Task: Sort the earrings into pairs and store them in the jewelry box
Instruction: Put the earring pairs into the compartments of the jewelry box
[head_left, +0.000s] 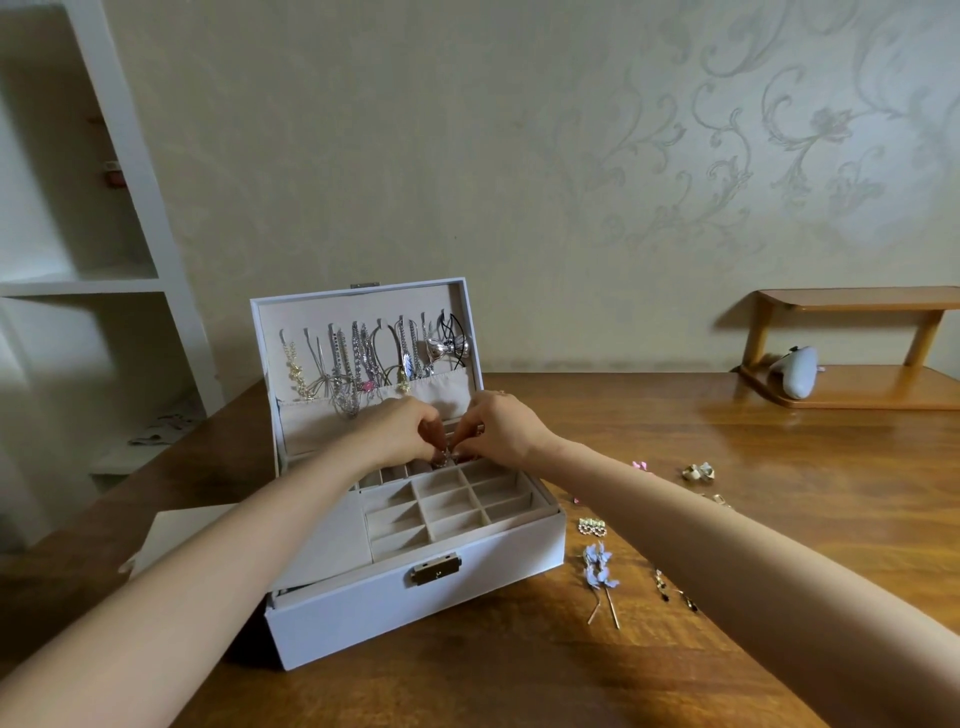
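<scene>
Head view: the left hand (400, 436) and right hand (500, 431) meet over the back row of the tray (441, 501) in the open box (363, 613), both pinching one small silvery earring (444, 459) just above the compartments; its long axis is too small to tell. Loose earrings (597, 566) lie on the worktop (727, 441) right of the box, nearer the right hand.
</scene>
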